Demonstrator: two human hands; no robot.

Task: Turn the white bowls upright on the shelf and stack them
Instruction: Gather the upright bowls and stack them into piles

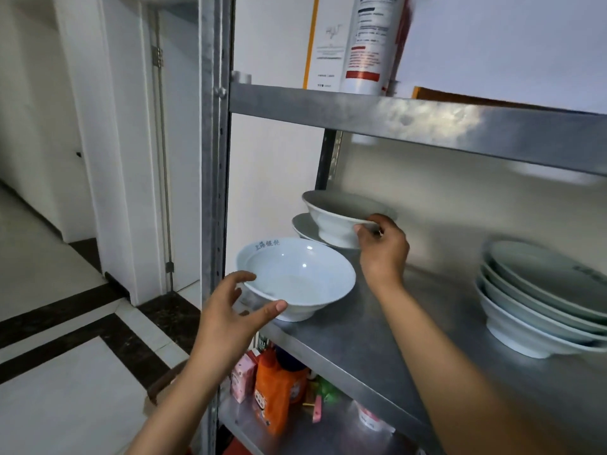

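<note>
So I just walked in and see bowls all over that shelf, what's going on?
A person is sorting white bowls on a metal shelf. The right hand pinches the rim of a rear bowl sitting upright on another bowl. The left hand cups the near bowl, also upright. A finished stack sits at the right.

Near me, one white bowl (297,279) sits upright; farther back, another bowl (338,218) rests upright on a third bowl (303,228); a stack of bowls (538,300) stands right.
</note>
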